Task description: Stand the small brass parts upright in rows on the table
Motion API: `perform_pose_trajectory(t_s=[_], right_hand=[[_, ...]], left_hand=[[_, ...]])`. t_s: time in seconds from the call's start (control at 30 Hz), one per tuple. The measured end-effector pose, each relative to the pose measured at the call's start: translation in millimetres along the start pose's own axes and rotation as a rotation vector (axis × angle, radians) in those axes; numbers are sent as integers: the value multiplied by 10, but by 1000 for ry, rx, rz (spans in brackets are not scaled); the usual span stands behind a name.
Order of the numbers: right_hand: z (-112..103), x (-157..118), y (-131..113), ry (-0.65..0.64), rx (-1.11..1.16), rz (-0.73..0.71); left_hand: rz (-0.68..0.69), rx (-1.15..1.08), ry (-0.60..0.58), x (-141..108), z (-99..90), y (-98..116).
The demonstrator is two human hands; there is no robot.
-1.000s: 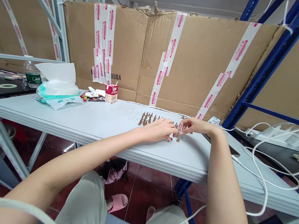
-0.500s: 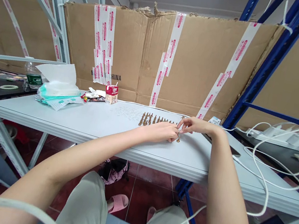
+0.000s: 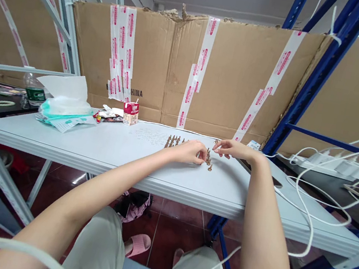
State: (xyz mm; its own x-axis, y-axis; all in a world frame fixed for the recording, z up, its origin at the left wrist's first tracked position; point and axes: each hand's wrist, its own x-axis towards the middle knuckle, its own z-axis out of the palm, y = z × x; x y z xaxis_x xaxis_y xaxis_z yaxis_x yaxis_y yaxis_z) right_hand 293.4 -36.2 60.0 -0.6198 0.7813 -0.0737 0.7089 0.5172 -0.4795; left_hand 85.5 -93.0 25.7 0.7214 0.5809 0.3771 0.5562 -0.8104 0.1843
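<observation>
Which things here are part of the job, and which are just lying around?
Part of the job:
- left hand
- right hand
- small bronze-coloured screws

Just lying around:
- tissue pack
- juice carton
- water bottle
- power strip

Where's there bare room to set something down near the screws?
Bare tabletop lies right of the left hand, bordered by the right forearm and the table's front edge. It's crowded around the screws and by the tissue pack.
</observation>
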Motion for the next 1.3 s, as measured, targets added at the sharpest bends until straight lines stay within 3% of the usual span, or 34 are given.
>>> perform_pose_trajectory(t_s=[0.17,0.3,0.57,1.3], right_hand=[[-5,8,61,-15,9,22],[-12,-65,-40,-37,3,-37],[52,-21,-174,-282,-44,-113],[96,46,-153,-246,-30,-112]], left_hand=[[-61,109,-1,-8,-72,4],[-58,143,-30,-12,-95,34],[-16,202,-56,-23,-104,18],[-55,132,-36,-51,-86,-17]])
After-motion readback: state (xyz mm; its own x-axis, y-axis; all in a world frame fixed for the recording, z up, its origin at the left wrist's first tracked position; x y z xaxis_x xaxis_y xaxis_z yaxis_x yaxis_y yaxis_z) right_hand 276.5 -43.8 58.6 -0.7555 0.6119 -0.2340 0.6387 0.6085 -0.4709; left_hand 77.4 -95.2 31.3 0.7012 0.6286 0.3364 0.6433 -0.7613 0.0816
